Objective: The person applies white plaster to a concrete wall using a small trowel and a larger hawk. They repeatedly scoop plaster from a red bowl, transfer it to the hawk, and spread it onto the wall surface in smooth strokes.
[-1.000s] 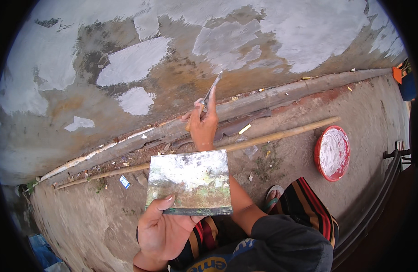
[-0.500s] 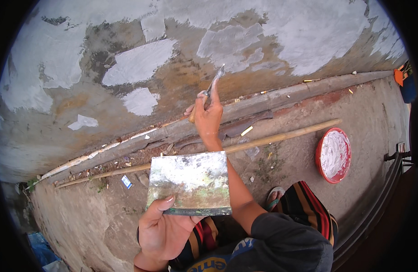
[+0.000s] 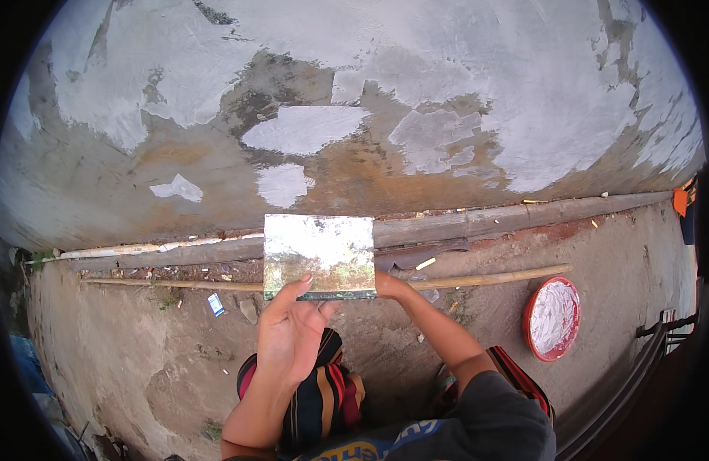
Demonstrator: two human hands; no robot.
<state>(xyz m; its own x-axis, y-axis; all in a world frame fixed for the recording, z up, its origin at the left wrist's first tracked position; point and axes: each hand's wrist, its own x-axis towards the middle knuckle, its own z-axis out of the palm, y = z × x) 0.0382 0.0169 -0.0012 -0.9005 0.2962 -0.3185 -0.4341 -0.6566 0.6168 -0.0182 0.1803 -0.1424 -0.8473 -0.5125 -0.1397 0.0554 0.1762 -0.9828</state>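
Nearest the lower edge, the person's striped trousers (image 3: 324,392) and dark shirt (image 3: 485,422) show over bare, sandy ground (image 3: 124,361). The left hand (image 3: 289,334) rises from there, palm under a flat board (image 3: 320,256) smeared with white plaster, thumb on its near edge and fingers beneath, gripping it level. The right hand (image 3: 389,286) reaches behind the board's right corner; it is mostly hidden, so I cannot tell whether it grips anything. On the ground to the right sits a red bowl (image 3: 553,317) filled with white plaster. Beyond the hands a long bamboo pole (image 3: 493,276) lies across the dirt, and past it a thicker pipe (image 3: 523,215) runs along the foot of the wall (image 3: 178,161). The wall is grey and brown, patched with white plaster.
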